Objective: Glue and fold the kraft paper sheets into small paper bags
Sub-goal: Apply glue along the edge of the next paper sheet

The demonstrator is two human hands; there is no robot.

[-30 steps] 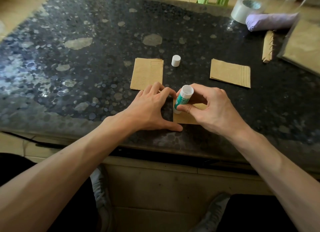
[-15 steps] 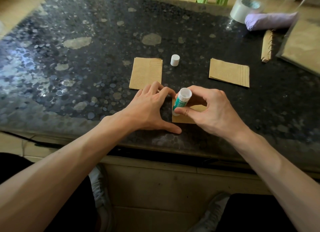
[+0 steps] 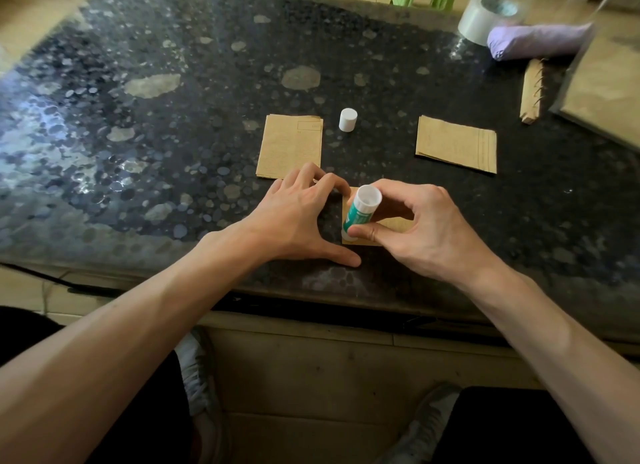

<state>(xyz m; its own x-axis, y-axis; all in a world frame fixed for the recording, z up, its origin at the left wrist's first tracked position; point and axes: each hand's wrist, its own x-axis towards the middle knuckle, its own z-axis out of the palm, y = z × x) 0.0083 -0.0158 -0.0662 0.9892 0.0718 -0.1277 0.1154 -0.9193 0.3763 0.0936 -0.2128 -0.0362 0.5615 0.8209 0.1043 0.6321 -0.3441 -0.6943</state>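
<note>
One small brown kraft paper sheet (image 3: 398, 225) lies at the dark speckled desk's (image 3: 173, 117) near edge. The left hand (image 3: 298, 217) rests spread flat just left of it; the right hand (image 3: 426, 228) pinches a tilted green-and-white glue stick (image 3: 360, 214), tip on the sheet's left edge.

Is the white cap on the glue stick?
No, the white cap stands on the table, apart from the glue stick that the right hand holds.
</note>
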